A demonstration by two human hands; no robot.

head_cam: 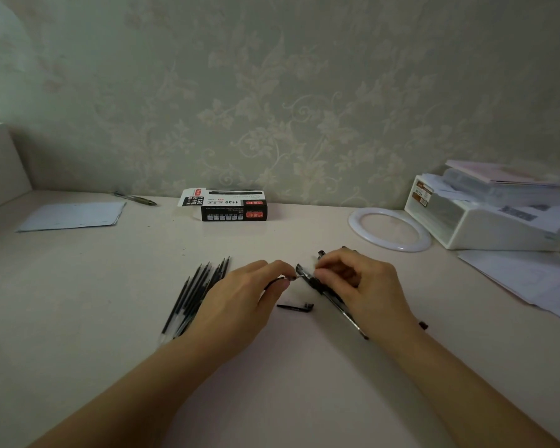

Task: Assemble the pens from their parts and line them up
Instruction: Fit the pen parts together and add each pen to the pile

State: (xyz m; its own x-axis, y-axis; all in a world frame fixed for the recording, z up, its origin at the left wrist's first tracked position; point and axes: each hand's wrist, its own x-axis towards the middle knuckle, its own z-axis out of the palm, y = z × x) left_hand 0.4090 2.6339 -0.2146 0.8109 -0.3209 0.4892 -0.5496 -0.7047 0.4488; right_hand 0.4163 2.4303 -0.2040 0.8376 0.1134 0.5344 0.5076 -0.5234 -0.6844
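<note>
Left hand [240,295]: fingertips pinched on a small dark part, brought up to the barrel's open end, seemingly for fitting.
Right hand [359,279]: fingers curled round a clear pen barrel [333,294], steadying it at mid-table [110,318].
Refills [194,292]: thin, black, straight; fanned in a loose bundle left of the hands, within reach.
Loose clip [295,306]: black, hooked, just beside the hands.
Pen box [230,205]: cardboard, open, at the far edge.

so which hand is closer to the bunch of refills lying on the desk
Left. The left hand lies right beside the refills, its back overlapping their near ends in this view. The right hand is farther off, beyond the left hand, holding a pen barrel.
</note>
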